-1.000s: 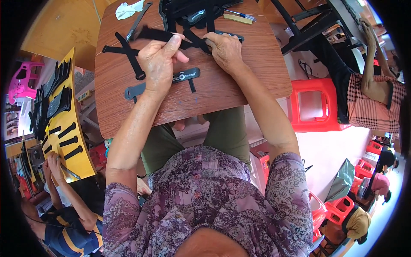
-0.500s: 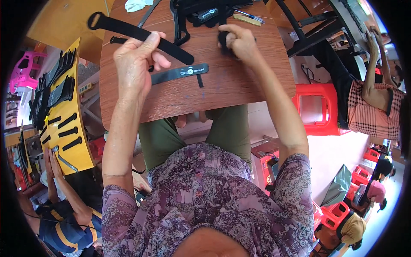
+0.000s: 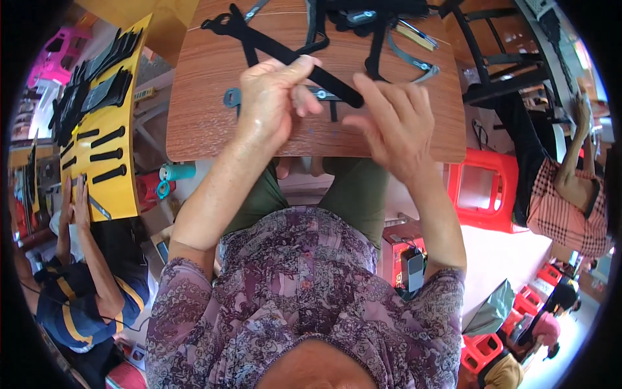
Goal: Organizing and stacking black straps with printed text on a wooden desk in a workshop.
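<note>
Over a small wooden table (image 3: pixel 207 110), my left hand (image 3: pixel 275 97) grips a long black strap (image 3: pixel 265 42) that runs up and to the left from my fingers. My right hand (image 3: pixel 395 120) meets the strap's near end at about the table's middle, fingers curled against it. Beneath my hands a grey flat strap piece (image 3: pixel 231 98) lies on the wood. A heap of black straps and buckles (image 3: pixel 363 19) sits at the table's far edge.
A yellow board (image 3: pixel 107 129) with several black pieces stands at the left, where another person's hands (image 3: pixel 71 201) rest. A red plastic stool (image 3: pixel 483 188) stands at the right, next to a person in a checked shirt (image 3: pixel 570 207).
My left hand has brought the black strap toward me and to the right. My right hand has left the far heap and come to the strap's near end.
</note>
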Demonstrator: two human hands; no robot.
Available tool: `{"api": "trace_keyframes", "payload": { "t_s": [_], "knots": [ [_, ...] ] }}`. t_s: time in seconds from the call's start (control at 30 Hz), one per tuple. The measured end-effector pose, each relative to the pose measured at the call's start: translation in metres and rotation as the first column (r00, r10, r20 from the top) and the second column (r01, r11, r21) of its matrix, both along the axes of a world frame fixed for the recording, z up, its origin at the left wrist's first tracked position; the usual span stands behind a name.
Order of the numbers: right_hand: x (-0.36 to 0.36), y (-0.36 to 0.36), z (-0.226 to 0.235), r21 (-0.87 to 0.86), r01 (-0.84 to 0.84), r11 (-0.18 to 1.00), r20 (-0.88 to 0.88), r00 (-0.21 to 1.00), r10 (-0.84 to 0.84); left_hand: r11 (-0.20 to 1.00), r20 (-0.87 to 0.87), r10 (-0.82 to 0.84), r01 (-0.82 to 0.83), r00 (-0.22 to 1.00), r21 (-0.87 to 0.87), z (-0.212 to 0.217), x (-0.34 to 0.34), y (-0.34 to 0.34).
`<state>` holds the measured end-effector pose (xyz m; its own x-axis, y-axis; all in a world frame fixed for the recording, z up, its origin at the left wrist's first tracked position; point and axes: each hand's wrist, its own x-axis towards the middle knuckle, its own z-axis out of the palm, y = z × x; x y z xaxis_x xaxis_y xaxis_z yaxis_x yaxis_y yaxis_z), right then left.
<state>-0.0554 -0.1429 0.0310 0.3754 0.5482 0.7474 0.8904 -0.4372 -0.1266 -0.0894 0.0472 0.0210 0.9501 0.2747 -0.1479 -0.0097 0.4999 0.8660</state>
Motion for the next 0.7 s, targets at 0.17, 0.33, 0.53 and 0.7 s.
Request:
{"api": "trace_keyframes", "payload": {
  "t_s": [0.17,0.33,0.53,0.7],
  "knots": [
    [-0.025,0.007,-0.009,0.226,0.085,0.97,-0.509,0.86,0.043,0.998,-0.042,-0.033,0.031,0.999,-0.058,-0.001,-0.015,-0.017],
    [-0.031,0.007,-0.001,0.003,-0.062,0.998,-0.144,0.988,0.061,0.954,-0.109,-0.086,0.05,0.99,-0.295,-0.008,-0.03,-0.025],
    [-0.046,-0.008,0.006,-0.126,-0.051,0.991,-0.032,0.998,0.047,0.955,-0.081,-0.183,0.157,0.98,-0.25,0.005,-0.047,-0.019],
    [-0.053,-0.013,0.019,0.131,-0.066,0.989,-0.367,0.923,0.11,0.954,0.055,-0.083,0.096,0.995,-0.285,0.008,-0.062,0.009]
  ]
}}
